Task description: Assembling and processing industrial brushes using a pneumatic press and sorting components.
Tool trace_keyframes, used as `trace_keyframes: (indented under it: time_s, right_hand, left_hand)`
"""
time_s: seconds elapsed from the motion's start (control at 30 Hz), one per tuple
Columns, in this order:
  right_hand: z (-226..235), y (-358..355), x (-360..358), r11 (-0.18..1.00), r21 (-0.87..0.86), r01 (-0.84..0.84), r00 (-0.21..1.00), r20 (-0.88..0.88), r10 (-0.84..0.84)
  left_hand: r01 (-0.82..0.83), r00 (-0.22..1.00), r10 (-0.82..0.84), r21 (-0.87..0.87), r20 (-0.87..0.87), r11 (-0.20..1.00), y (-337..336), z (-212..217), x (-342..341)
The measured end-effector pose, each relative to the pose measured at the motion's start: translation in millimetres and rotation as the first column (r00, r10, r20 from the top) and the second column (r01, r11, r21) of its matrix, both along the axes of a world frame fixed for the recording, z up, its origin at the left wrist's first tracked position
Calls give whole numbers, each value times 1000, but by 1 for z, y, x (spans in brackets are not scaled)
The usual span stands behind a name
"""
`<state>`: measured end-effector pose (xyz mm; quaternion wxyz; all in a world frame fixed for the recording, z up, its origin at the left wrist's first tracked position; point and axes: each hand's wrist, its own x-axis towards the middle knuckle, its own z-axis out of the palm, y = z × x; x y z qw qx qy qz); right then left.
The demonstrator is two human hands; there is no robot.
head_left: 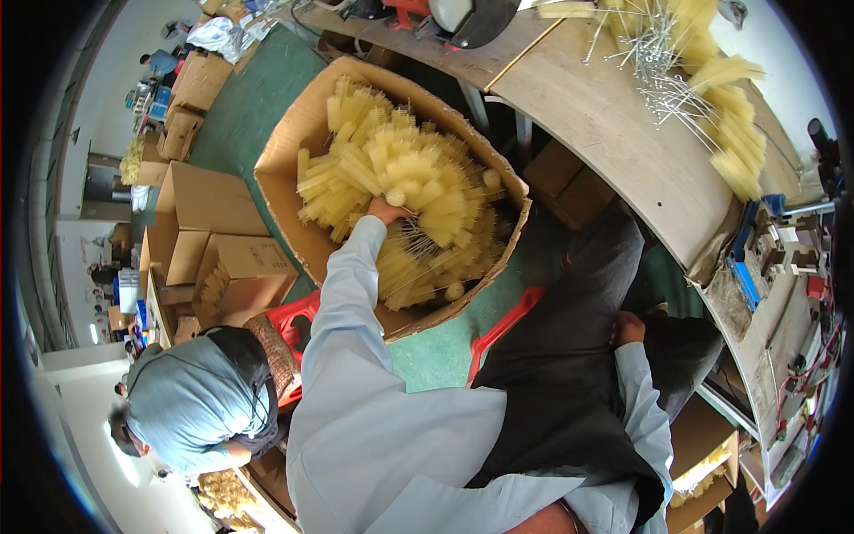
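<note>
My left hand reaches out at the end of a pale blue sleeve into a large open cardboard box. The box is heaped with yellow bristle brushes on twisted wire stems. The hand's fingers are closed around brushes near the middle of the heap. My right hand rests on the dark cloth over my lap, well away from the box. Its fingers are tucked against the cloth and hard to make out.
A curved wooden workbench at the upper right carries more yellow brushes and loose metal wires. A red plastic stool stands on the green floor. Open cardboard boxes stand at left. A person in a grey cap sits at lower left.
</note>
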<state>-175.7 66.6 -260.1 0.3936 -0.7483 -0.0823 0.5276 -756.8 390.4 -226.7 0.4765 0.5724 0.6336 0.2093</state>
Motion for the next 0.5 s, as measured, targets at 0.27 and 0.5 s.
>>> trace_keyframes:
  time_s: [0.27,0.5]
  right_hand:
    - [11,6,-16,988,-105,117,990,-61,-124]
    - [19,0,-13,995,-48,86,996,12,-86]
  left_hand:
    - [-35,999,47,-510,10,860,30,-35,-43]
    - [-97,957,229,-547,178,831,40,-66,-50]
